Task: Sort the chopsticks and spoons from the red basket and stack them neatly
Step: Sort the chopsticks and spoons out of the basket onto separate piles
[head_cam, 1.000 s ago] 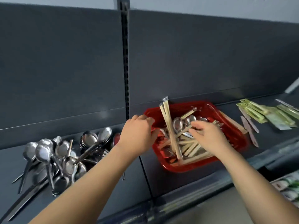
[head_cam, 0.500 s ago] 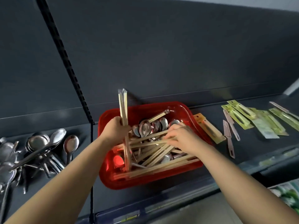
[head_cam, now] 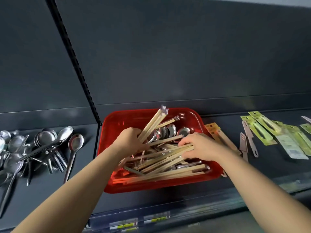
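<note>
The red basket (head_cam: 151,184) sits on a dark shelf, filled with wrapped wooden chopsticks (head_cam: 161,169) and metal spoons (head_cam: 168,131). My left hand (head_cam: 130,140) is inside the basket and grips a bundle of chopsticks (head_cam: 154,122) that slants up to the right. My right hand (head_cam: 197,146) reaches in from the right, and its fingers curl round several chopsticks lying across the pile. A heap of sorted metal spoons (head_cam: 42,148) lies on the shelf to the left.
Packaged knives on green cards (head_cam: 276,133) and loose pale knives (head_cam: 247,142) lie on the shelf at right. An orange-carded item (head_cam: 212,129) leans by the basket's right side. A slotted upright (head_cam: 74,56) divides the dark back panel. Price labels (head_cam: 124,224) line the shelf's front edge.
The bundle in my left hand has tipped from upright to slanting right. My right hand has closed round chopsticks in the pile. The view has shifted right.
</note>
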Available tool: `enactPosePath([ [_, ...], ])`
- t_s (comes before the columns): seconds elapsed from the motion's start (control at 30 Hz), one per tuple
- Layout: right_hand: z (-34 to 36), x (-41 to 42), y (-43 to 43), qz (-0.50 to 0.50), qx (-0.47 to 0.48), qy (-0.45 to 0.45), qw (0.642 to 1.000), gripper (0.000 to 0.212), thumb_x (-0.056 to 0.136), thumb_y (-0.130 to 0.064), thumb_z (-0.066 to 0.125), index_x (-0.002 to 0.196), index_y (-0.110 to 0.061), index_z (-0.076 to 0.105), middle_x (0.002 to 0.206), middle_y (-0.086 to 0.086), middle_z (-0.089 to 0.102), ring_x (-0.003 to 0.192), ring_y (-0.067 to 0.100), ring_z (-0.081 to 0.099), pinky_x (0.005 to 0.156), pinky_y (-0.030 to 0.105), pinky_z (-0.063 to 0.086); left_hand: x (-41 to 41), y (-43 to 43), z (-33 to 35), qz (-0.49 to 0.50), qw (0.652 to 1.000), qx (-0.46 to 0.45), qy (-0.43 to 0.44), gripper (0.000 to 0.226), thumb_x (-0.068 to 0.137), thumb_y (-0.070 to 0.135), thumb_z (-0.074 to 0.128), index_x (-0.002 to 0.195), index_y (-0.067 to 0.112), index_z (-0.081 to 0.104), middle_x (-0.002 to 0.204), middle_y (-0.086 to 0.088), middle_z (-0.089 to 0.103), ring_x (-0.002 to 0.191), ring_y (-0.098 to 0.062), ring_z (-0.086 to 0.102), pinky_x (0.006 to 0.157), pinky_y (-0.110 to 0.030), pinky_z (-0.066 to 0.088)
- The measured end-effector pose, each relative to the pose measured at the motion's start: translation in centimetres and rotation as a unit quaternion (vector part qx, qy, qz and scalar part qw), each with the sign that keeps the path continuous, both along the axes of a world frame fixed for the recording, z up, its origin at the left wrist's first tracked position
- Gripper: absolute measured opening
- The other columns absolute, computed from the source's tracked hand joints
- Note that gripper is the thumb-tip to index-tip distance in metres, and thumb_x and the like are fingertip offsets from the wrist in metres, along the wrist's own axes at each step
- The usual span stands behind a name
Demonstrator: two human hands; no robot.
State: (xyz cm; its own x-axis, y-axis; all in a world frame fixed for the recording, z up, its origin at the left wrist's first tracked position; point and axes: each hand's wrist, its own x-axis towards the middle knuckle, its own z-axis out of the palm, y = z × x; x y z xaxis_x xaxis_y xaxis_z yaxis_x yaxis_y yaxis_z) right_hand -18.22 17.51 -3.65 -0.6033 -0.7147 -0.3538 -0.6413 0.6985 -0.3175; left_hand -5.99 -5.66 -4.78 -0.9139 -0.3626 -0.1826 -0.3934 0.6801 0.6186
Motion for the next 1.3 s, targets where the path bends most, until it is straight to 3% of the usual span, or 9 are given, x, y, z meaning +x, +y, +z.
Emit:
enactPosePath([
  [0.1, -0.1, -0.1, 0.1, 0.001, -0.001, -0.009, 1.000, 0.031, 0.083, -0.042, 0.068, 0.113, -0.041, 0.063, 0.117, -0.013, 0.060, 0.105, 0.014, 0.061, 0.091, 0.039, 0.052, -0.2, 0.1, -0.5, -0.009, 0.998, -0.059, -0.024, 0.024, 0.069, 0.025, 0.081, 0.082, 0.011, 0.067, 0.069, 0.000, 0.063, 0.058, -0.017, 0.057, 0.050, -0.026, 0.042],
  [0.23, 0.2, -0.2, 0.4, 0.017, -0.023, 0.012, 1.000, 0.023, 0.089, -0.040, 0.063, 0.111, -0.036, 0.064, 0.109, -0.014, 0.046, 0.094, 0.009, 0.053, 0.085, 0.031, 0.048, -0.4, -0.1, -0.2, -0.010, 0.998, -0.058, -0.028, 0.019, 0.076, 0.026, 0.077, 0.080, 0.012, 0.065, 0.066, 0.001, 0.061, 0.057, -0.017, 0.055, 0.049, -0.026, 0.039],
  [0.37, 1.2, -0.4, 1.1, 0.002, -0.052, 0.000, 0.999, 0.021, 0.089, -0.037, 0.062, 0.110, -0.036, 0.067, 0.110, -0.020, 0.058, 0.101, 0.005, 0.056, 0.092, 0.033, 0.049, 0.0, -0.7, 1.1, 0.017, 1.000, -0.001, 0.012, 0.019, 0.082, 0.027, 0.070, 0.080, 0.008, 0.066, 0.067, -0.006, 0.066, 0.057, -0.021, 0.058, 0.055, -0.031, 0.044],
  [0.47, 1.6, 0.1, 1.3, 0.006, -0.004, -0.041, 0.999, 0.046, 0.078, -0.046, 0.072, 0.122, -0.038, 0.061, 0.121, -0.024, 0.055, 0.114, 0.006, 0.054, 0.098, 0.033, 0.048, 0.7, -0.7, 1.5, 0.022, 0.997, 0.042, 0.055, 0.021, 0.087, 0.028, 0.067, 0.082, 0.007, 0.066, 0.068, -0.003, 0.066, 0.056, -0.016, 0.055, 0.055, -0.031, 0.045],
  [0.6, 1.1, 0.3, 0.8, 0.011, 0.020, -0.012, 1.000, 0.050, 0.082, -0.037, 0.073, 0.129, -0.033, 0.057, 0.137, -0.011, 0.053, 0.121, 0.014, 0.052, 0.097, 0.032, 0.046, 1.4, -0.5, 1.2, 0.031, 0.994, 0.079, 0.074, 0.021, 0.092, 0.027, 0.062, 0.084, 0.008, 0.065, 0.062, 0.007, 0.059, 0.050, -0.008, 0.046, 0.050, -0.024, 0.040],
  [0.7, 1.3, -0.1, 0.5, 0.019, 0.011, -0.027, 0.999, 0.030, 0.087, -0.033, 0.067, 0.116, -0.035, 0.063, 0.120, -0.012, 0.060, 0.107, 0.013, 0.058, 0.091, 0.036, 0.051, 2.0, -0.5, 1.1, 0.052, 0.987, 0.122, 0.094, 0.024, 0.096, 0.028, 0.054, 0.083, 0.008, 0.061, 0.066, -0.003, 0.056, 0.056, -0.014, 0.047, 0.056, -0.034, 0.042],
  [0.87, 3.9, -1.4, 0.7, -0.010, -0.050, -0.034, 0.998, 0.013, 0.089, -0.029, 0.064, 0.101, -0.031, 0.067, 0.096, -0.009, 0.064, 0.087, 0.013, 0.061, 0.076, 0.035, 0.051, 2.8, -0.6, 2.8, 0.142, 0.954, 0.161, 0.211, 0.023, 0.100, 0.025, 0.047, 0.088, 0.007, 0.055, 0.062, -0.001, 0.053, 0.052, -0.014, 0.047, 0.052, -0.030, 0.040],
  [1.07, 5.7, -2.2, 0.6, -0.065, -0.176, -0.065, 0.980, 0.010, 0.094, -0.025, 0.059, 0.095, -0.027, 0.069, 0.059, -0.007, 0.052, 0.044, 0.000, 0.040, 0.045, 0.018, 0.031, 3.6, -1.2, 5.5, 0.196, 0.899, 0.238, 0.312, 0.026, 0.101, 0.027, 0.044, 0.089, 0.008, 0.055, 0.065, -0.004, 0.055, 0.055, -0.014, 0.051, 0.054, -0.029, 0.043],
  [1.3, 5.0, 0.7, -4.5, -0.097, -0.234, -0.086, 0.963, 0.024, 0.097, -0.030, 0.052, 0.088, -0.014, 0.066, 0.061, 0.000, 0.049, 0.054, 0.017, 0.041, 0.054, 0.033, 0.032, 6.4, -2.3, 5.3, 0.223, 0.914, 0.209, 0.267, 0.027, 0.101, 0.026, 0.045, 0.088, 0.005, 0.056, 0.066, -0.002, 0.056, 0.057, -0.014, 0.051, 0.056, -0.030, 0.045],
])
